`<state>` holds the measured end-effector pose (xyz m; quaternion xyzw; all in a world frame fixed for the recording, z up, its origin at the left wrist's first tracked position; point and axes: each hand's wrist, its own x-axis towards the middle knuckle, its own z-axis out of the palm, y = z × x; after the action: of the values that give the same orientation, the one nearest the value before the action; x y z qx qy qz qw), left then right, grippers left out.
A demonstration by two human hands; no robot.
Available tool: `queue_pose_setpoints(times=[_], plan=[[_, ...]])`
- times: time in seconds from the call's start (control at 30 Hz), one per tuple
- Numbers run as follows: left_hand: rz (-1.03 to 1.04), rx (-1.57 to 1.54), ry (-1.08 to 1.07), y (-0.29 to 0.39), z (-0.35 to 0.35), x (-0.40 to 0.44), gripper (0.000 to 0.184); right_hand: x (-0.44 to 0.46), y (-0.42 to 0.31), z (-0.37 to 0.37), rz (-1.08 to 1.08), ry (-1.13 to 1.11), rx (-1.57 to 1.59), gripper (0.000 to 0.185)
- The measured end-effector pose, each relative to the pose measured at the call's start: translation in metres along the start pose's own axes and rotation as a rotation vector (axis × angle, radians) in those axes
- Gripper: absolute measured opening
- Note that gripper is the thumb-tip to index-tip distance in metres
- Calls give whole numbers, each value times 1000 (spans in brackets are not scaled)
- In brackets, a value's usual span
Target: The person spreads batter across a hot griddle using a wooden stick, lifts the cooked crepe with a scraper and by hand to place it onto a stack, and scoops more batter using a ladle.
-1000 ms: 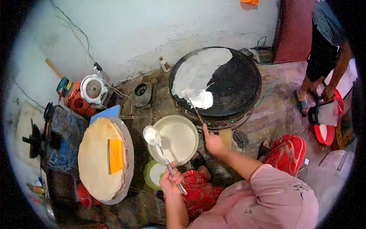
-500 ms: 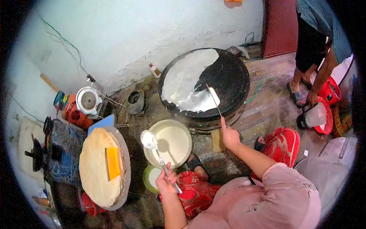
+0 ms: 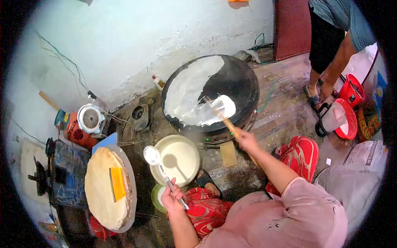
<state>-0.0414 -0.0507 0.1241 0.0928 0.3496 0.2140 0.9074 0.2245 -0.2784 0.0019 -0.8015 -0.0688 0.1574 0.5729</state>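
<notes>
My right hand (image 3: 247, 141) grips the wooden handle of a batter spreader (image 3: 224, 118), its head down on a large round black griddle (image 3: 244, 80). White batter (image 3: 188, 89) covers the left part of the griddle, with a thick pool near the spreader's head; the right part is bare black. My left hand (image 3: 171, 198) is closed around the handle of a metal ladle (image 3: 152, 155). The ladle's bowl, coated white, hovers over the left side of a wide basin (image 3: 198, 167) of pale batter. Beside that basin, a smaller green bowl (image 3: 156, 201) sits partly hidden by my left hand.
At left stands a tall stack of thin round pancakes (image 3: 99, 182) with a yellow scraper (image 3: 118, 184) on it. A white fan blower (image 3: 90, 118) lies behind. At right another person bends, a hand (image 3: 326, 89) near a pitcher (image 3: 333, 118) and red basin (image 3: 350, 120).
My right hand has swung the spreader, its handle turning and the head moving through the batter on the griddle's near side. My left hand still keeps the ladle by the basin. The view has shifted slightly.
</notes>
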Motion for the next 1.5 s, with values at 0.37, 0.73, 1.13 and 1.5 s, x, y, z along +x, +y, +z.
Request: queue_pose_setpoints(times=[0.37, 0.73, 1.13, 1.5], plan=[[-48, -40, 15, -4, 3, 9, 35, 26, -22, -86, -188, 284, -739, 44], [12, 27, 47, -22, 20, 23, 36, 104, 22, -154, -251, 226, -1042, 44], [63, 22, 40, -38, 42, 44, 35, 151, 8, -223, -484, 118, -1076, 42], [66, 7, 140, -58, 72, 65, 33, 204, 17, -275, -449, -83, -1152, 50]])
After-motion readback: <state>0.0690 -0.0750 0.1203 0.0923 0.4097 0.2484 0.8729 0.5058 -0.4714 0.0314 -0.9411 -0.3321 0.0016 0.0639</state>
